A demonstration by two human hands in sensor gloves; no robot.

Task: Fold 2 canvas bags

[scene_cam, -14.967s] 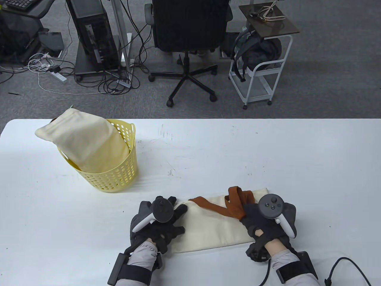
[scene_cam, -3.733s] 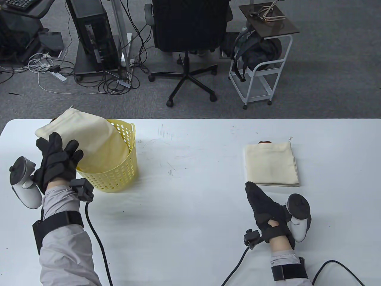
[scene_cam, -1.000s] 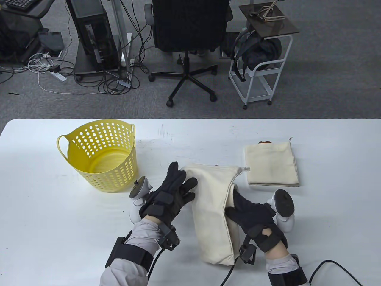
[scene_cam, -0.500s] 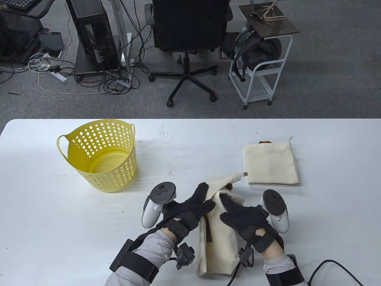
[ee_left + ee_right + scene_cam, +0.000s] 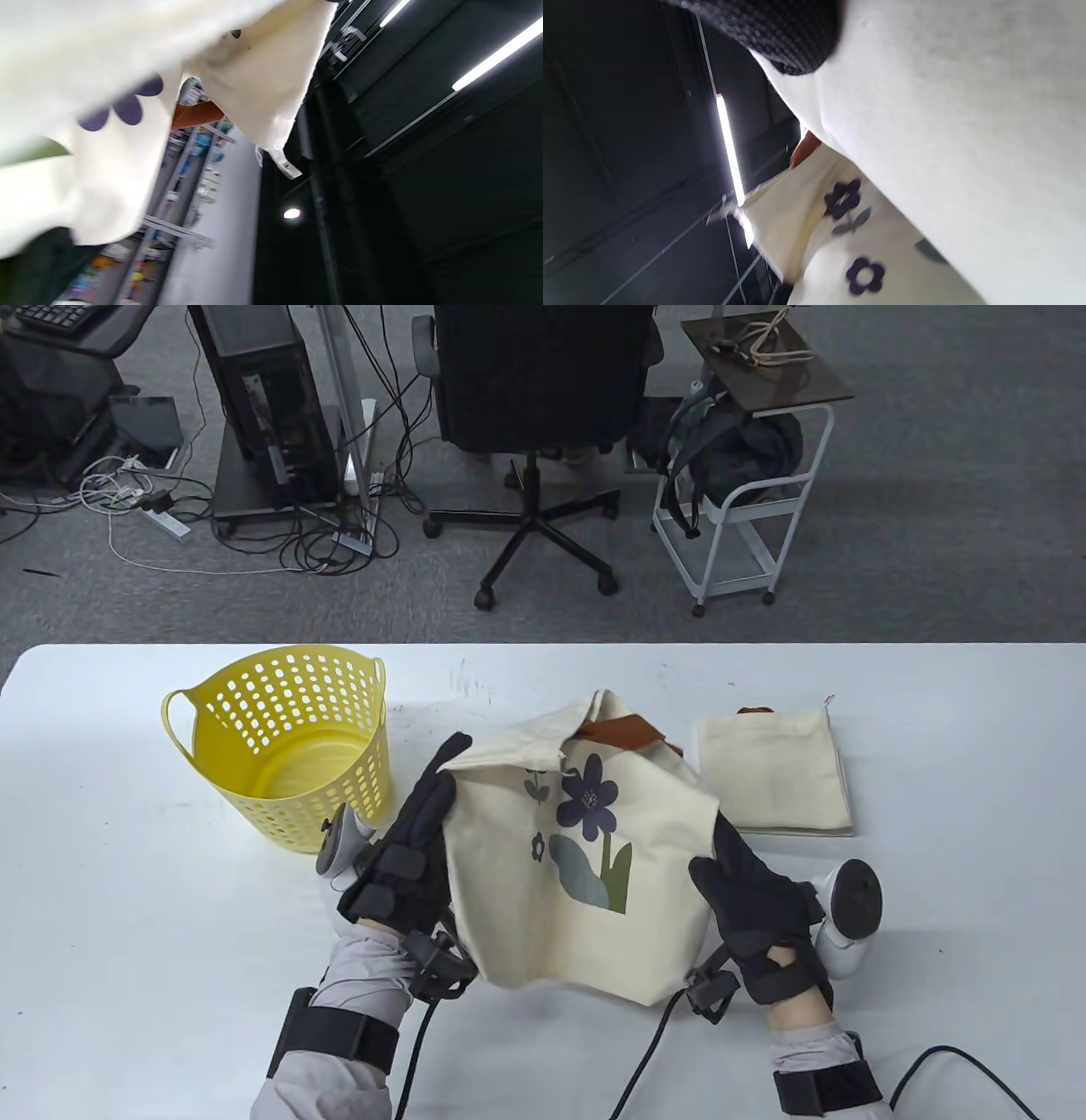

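Observation:
A cream canvas bag with a purple flower print (image 5: 585, 857) is held up above the table between my two hands. My left hand (image 5: 416, 840) grips its left edge and my right hand (image 5: 747, 891) grips its right edge. Its top corner flops over and a brown strap (image 5: 628, 729) shows behind. The print also shows in the left wrist view (image 5: 127, 106) and in the right wrist view (image 5: 842, 199). A second cream bag (image 5: 776, 772) lies folded flat on the table at the right.
An empty yellow perforated basket (image 5: 284, 746) stands on the white table (image 5: 127, 916) at the left. An office chair (image 5: 543, 407) and a white cart (image 5: 738, 500) stand beyond the far table edge.
The bag was bunched on the table between my hands. Now both hands have moved apart and lifted it, spread open with the flower print facing up.

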